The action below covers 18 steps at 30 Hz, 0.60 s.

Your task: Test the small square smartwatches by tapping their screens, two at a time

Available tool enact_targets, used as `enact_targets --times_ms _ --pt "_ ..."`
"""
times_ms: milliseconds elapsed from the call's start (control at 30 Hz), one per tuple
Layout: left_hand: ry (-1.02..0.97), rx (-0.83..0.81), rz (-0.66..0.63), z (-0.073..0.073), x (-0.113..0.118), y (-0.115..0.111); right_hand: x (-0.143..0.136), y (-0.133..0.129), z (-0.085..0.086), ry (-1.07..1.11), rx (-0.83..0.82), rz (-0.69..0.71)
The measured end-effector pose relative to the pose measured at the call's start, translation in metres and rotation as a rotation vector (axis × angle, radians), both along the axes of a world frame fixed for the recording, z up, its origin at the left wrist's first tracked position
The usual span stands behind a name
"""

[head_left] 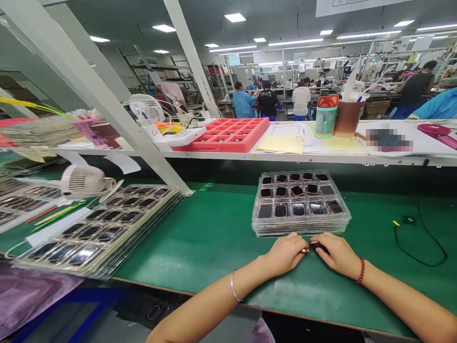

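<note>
Just in front of a stack of clear plastic trays (pixel 302 225), both hands meet low over the green bench. Between the thumb and fingers of my right hand (pixel 338 255) is a small dark watch case (pixel 319 246), mostly covered by the fingers. My left hand (pixel 287 253) is closed beside it, its fingertips close to the case; what they pinch, if anything, is hidden. The top tray holds several square watch cases with black faces (pixel 299 209), each in its own pocket; a couple of pockets show no case.
At left, another tray stack (pixel 132 233) carries more watch cases, beside a small white fan (pixel 83 182) and coloured sticks (pixel 59 214). A thin black cable (pixel 424 259) lies at right. The shelf ahead holds a red foam tray (pixel 228 135) and cups (pixel 325 121). People work far behind.
</note>
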<state>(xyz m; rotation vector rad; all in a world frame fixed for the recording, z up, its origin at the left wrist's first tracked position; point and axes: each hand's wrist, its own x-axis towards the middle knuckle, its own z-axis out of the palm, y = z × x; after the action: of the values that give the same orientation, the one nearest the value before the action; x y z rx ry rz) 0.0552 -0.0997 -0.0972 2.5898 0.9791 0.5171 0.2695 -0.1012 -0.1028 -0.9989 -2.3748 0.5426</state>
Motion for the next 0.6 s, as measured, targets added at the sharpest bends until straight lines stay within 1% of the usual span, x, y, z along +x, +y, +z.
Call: enact_targets --times_ms 67,100,133,233,300,333,400,467,600 --pt "-0.085 -0.072 0.02 -0.004 -0.002 0.003 0.002 0.003 -0.005 0.071 -0.103 -0.048" --pt "-0.153 -0.146 0.047 -0.005 -0.003 0.004 0.002 0.004 -0.006 0.141 -0.192 -0.072" --pt "-0.235 -0.252 0.083 -0.005 -0.004 0.005 0.001 0.005 -0.006 0.225 -0.307 -0.086" --pt "-0.496 -0.69 0.178 -0.008 -0.007 0.009 -0.001 0.005 -0.007 0.461 -0.687 -0.066" --pt "-0.62 -0.918 0.196 -0.011 -0.008 0.012 -0.002 0.004 -0.007 0.541 -0.838 -0.036" --pt "-0.659 -0.98 0.194 -0.012 -0.008 0.013 -0.003 0.004 -0.007 0.56 -0.874 -0.029" --pt "-0.704 -1.028 0.187 -0.014 -0.008 0.014 -0.003 0.004 -0.007 0.582 -0.908 -0.034" --pt "-0.719 -1.036 0.181 -0.014 -0.008 0.013 -0.003 0.004 -0.007 0.585 -0.909 -0.056" --pt "-0.724 -1.007 0.176 -0.015 -0.005 0.011 -0.003 0.003 -0.009 0.58 -0.842 -0.086"
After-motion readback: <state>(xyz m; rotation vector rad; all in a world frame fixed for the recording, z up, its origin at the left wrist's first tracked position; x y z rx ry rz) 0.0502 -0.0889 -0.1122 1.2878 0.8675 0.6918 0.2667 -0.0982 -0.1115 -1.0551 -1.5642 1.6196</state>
